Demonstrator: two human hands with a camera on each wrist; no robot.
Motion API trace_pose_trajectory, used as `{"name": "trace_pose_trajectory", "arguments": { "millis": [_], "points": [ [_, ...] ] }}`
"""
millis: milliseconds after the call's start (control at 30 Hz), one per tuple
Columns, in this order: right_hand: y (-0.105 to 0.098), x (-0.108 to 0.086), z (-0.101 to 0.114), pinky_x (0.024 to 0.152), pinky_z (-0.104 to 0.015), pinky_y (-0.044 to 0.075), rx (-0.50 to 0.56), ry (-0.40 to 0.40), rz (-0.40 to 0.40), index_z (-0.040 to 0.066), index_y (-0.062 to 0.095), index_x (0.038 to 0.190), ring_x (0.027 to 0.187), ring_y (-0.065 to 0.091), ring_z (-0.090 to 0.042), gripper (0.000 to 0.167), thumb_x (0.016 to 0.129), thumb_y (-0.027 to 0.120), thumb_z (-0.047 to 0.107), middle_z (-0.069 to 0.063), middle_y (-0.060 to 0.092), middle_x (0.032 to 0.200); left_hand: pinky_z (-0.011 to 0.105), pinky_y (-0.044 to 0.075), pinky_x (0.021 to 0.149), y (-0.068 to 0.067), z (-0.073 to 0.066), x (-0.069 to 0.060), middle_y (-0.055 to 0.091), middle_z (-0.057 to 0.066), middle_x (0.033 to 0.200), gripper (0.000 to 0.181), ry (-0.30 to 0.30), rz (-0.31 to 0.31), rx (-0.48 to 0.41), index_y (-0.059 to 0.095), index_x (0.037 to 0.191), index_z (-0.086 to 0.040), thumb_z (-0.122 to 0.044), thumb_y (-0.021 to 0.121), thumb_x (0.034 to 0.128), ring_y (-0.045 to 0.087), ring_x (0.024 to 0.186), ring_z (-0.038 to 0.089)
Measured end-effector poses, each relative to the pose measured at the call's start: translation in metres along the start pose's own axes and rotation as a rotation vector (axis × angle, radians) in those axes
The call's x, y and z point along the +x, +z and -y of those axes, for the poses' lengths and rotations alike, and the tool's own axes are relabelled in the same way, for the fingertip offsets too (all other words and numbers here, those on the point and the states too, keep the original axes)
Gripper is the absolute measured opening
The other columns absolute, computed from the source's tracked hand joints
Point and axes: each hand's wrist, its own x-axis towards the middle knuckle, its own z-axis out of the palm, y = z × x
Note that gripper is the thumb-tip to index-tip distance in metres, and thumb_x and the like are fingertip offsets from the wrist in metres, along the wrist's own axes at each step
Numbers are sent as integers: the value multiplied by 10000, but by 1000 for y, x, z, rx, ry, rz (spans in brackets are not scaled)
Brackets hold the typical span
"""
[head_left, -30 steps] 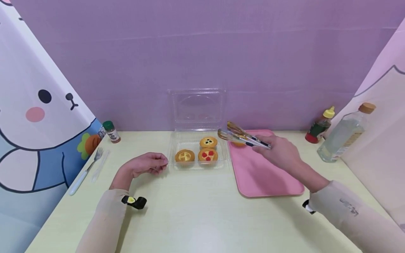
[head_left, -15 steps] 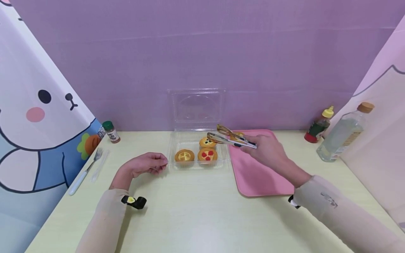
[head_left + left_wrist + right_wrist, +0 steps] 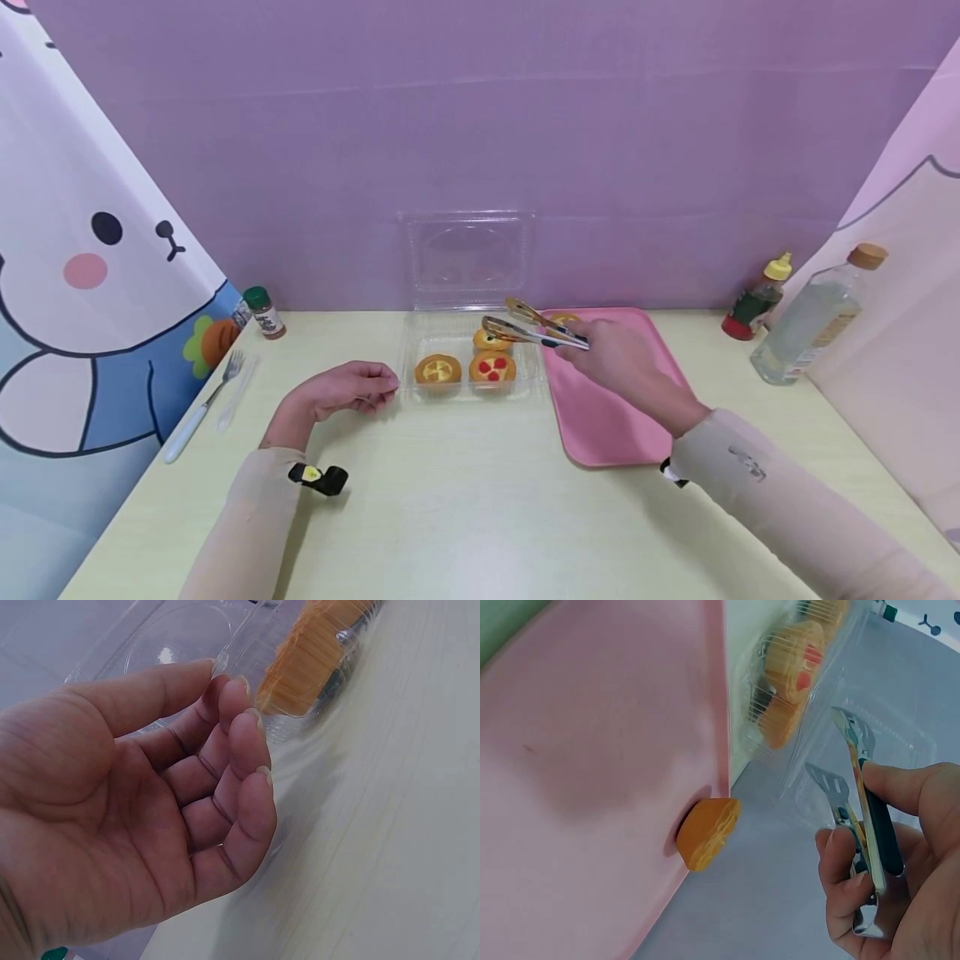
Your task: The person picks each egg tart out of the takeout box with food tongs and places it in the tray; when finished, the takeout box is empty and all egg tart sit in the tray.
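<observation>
My right hand (image 3: 611, 354) holds metal food tongs (image 3: 536, 325), whose tips are parted above the right side of a clear plastic container (image 3: 528, 383). Inside the container are a tart with red spots (image 3: 492, 367), a plain yellow-topped tart (image 3: 438, 370) and a tart with dark spots (image 3: 490, 340), partly hidden by the tongs. A further tart (image 3: 707, 832) sits at the far left corner of the pink tray (image 3: 622, 417). Thumb and index finger of my left hand (image 3: 150, 787) pinch the container's near left edge.
The container's lid (image 3: 471, 254) stands open against the purple backdrop. A fork (image 3: 202, 408), a thin clear utensil (image 3: 238, 393) and a green-capped spice jar (image 3: 265, 313) are at the left. A sauce bottle (image 3: 757, 298) and a large clear bottle (image 3: 817, 317) stand back right.
My right hand has moved left with the tongs, from over the tray's tart to over the container. The left hand and the tarts have stayed in place.
</observation>
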Motion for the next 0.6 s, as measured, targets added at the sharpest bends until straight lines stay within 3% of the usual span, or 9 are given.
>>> {"name": "trace_pose_trajectory", "arguments": {
  "millis": [367,600],
  "points": [
    [-5,5,20,425,-281,290,-82,51,80,211,643,1333,513,378,-145,447,949,643,440,-11,549,659,322,510,785,0,-1,1,604,25,909,317,-21,-9,1,571,1086,33,-278,585,1021,568,824,170],
    [-7,10,26,453,-313,358,-89,98,141,231,625,1344,593,500,-182,450,965,602,472,-33,640,800,318,509,775,0,-1,0,610,20,903,303,-9,-6,-11,566,1091,50,-244,581,1021,565,820,159]
  ]
}}
